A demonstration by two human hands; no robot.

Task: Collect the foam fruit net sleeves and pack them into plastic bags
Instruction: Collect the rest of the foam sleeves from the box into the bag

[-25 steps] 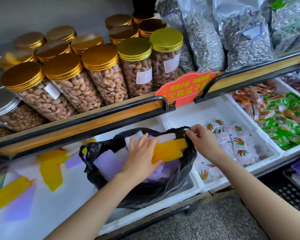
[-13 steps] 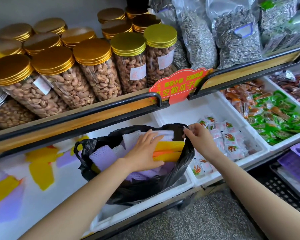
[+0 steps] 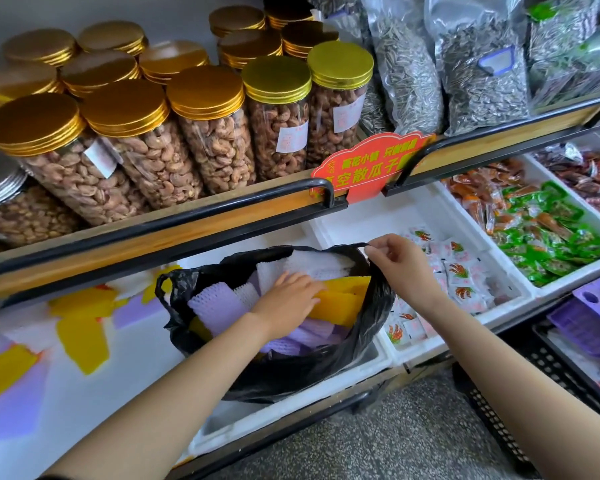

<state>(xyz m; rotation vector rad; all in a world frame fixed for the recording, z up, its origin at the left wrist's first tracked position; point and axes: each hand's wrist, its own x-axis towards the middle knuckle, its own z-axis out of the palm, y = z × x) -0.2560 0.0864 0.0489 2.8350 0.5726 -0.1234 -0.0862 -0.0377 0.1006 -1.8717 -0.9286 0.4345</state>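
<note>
Centre of frame: black plastic bag (image 3: 291,372) holding foam net sleeves (image 3: 219,303). Left hand (image 3: 288,299) presses them down, fingers flat; right hand (image 3: 400,259) pinches the rim – if the thin plastic slips, springy sleeves may spill. More loose sleeves (image 3: 80,337) lie lower left.

We see two bare arms: the left arm (image 3: 160,386) uncovered from the left hand (image 3: 288,299) to the edge of view, the right arm (image 3: 499,351) likewise from the right hand (image 3: 402,268). At the left arm's lowest end we make out a thin dark strip (image 3: 51,477), perhaps a sleeve hem; we cannot tell
</note>
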